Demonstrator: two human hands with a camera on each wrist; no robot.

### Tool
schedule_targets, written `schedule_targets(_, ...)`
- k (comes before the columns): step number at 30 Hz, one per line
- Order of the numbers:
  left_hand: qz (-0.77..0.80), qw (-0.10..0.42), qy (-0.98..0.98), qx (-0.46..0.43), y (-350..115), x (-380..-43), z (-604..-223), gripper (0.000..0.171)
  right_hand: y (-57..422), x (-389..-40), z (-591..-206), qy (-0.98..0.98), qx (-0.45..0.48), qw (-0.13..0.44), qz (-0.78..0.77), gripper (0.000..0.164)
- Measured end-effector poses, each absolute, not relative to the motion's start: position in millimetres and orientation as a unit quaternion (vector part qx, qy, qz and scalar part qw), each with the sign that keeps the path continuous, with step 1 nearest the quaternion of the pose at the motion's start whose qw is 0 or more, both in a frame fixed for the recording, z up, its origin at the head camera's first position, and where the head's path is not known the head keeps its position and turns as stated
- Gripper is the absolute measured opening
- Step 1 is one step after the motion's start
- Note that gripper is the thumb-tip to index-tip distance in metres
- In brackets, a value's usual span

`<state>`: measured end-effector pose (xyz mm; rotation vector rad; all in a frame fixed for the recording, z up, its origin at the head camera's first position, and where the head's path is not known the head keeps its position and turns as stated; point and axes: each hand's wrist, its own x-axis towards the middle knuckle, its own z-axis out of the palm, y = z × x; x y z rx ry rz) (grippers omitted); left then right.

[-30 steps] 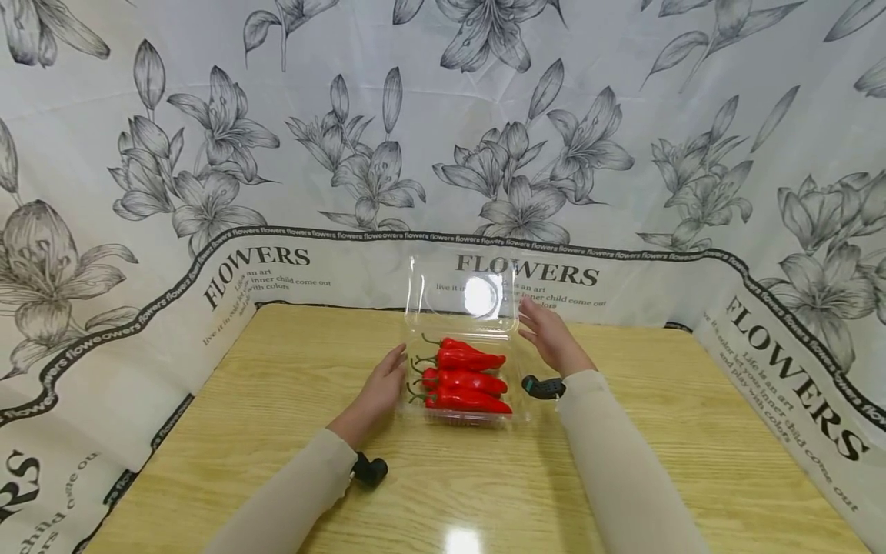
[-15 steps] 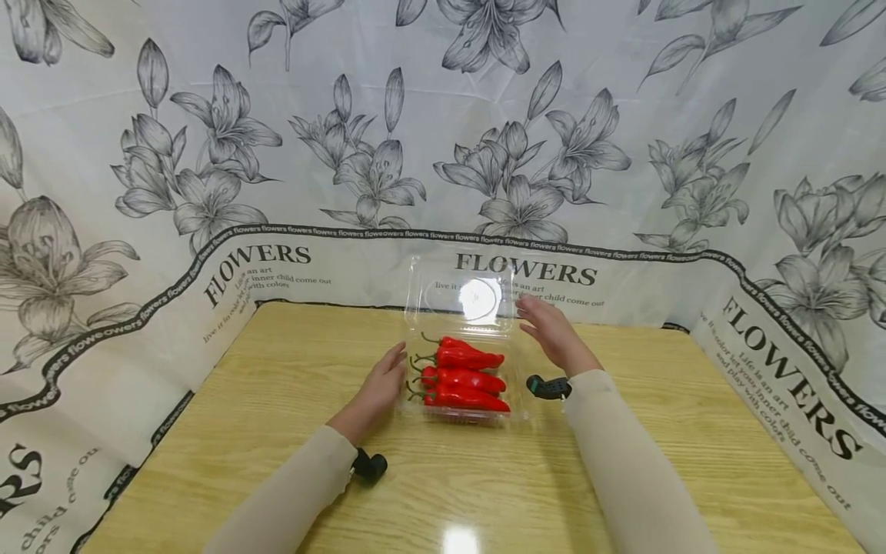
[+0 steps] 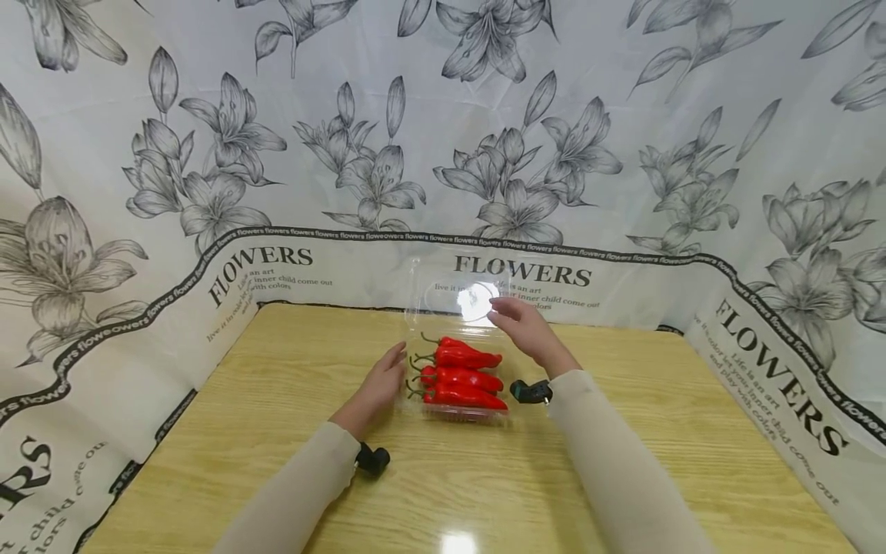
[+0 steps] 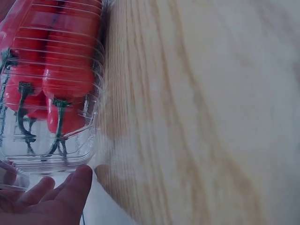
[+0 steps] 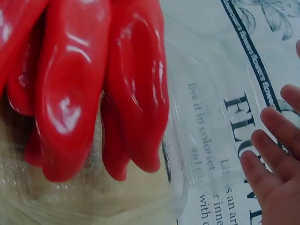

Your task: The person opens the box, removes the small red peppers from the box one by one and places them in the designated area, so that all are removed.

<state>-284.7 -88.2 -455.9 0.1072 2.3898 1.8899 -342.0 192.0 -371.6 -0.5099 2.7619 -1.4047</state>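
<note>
A clear plastic clamshell box (image 3: pixel 465 414) stands on the table with its lid (image 3: pixel 436 296) raised at the back. Several red peppers (image 3: pixel 462 377) with green stems lie stacked in it, side by side. My left hand (image 3: pixel 377 388) is at the box's left end, fingers extended; in the left wrist view its fingertips touch or nearly touch the plastic near the stems. My right hand (image 3: pixel 529 332) is at the lid's right part, fingers loosely extended and spread in the right wrist view. Whether they touch the thin, clear lid I cannot tell.
The wood-grain table (image 3: pixel 291 369) reaches out around the box on each side. Behind it and along both sides hangs a white cloth (image 3: pixel 374 265) with flower prints and lettering. A black wrist camera (image 3: pixel 531 392) sits by the box's right end.
My right hand has moved left, from beside the lid's right edge to over its right part. My left hand, the box and the peppers look unmoved; the view has shifted slightly.
</note>
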Motion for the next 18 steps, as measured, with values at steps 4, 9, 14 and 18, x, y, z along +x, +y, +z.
schedule_targets(4, 0.623, 0.053, 0.78, 0.026, -89.2, -287.1, -457.7, 0.052, 180.0, -339.4, -370.6, 0.891, -0.176, -0.009, -0.417, 0.049)
schedule_targets(9, 0.629, 0.056, 0.775, 0.026, -89.5, -285.7, -456.7, 0.052, 169.4, -336.6, -371.8, 0.903, -0.177, 0.007, -0.391, 0.051)
schedule_targets(14, 0.624, 0.048, 0.778, 0.043, -89.0, -283.0, -455.0, 0.052, 160.7, -333.9, -376.3, 0.911, -0.169, 0.032, -0.375, 0.053)
schedule_targets(18, 0.633, 0.051, 0.771, 0.039, -88.3, -282.1, -454.4, 0.052, 154.5, -332.2, -379.2, 0.918, -0.182, 0.03, -0.35, 0.049)
